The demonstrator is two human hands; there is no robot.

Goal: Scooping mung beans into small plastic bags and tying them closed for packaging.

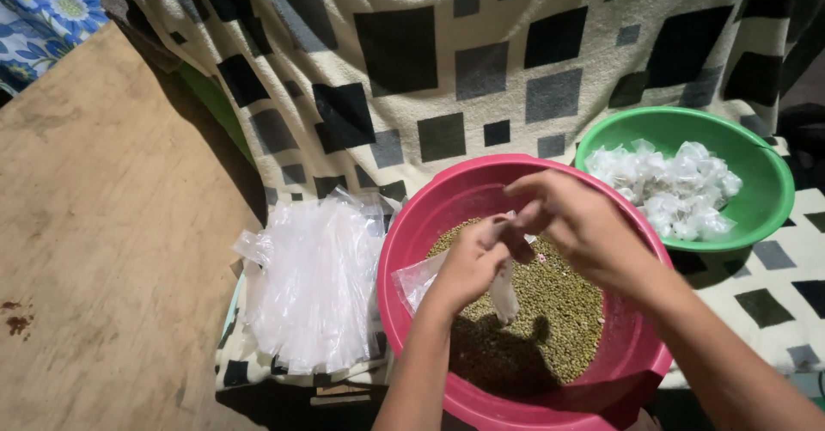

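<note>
Nearest us: our two forearms coming up from the bottom edge, over the pink basin [404, 225] of small green-brown grains [559, 311]. Our left hand [471, 263] is closed round a small clear plastic bag [421, 278], fingers pressed on its upper part; a limp strip of the plastic hangs down below the fist, just above the grains. Our right hand [576, 220] has fingertips pinching at the bag's mouth, right beside the left. We cannot tell whether the bag holds any grain

Risks, as we judge them: the film is thin and slack, so a loose pinch could let the mouth slip or fold shut; any grains dropped would mostly land back in the basin, since both hands work directly above it

Around: stack of flat clear bags [314, 285] just left of the basin, touching its rim; green bowl [765, 173] heaped with small tied packets [675, 186] to the right, behind our right wrist. Checked cloth [481, 61] underneath, wooden board [103, 250] far left. Nothing stands between hands and either pile
</note>
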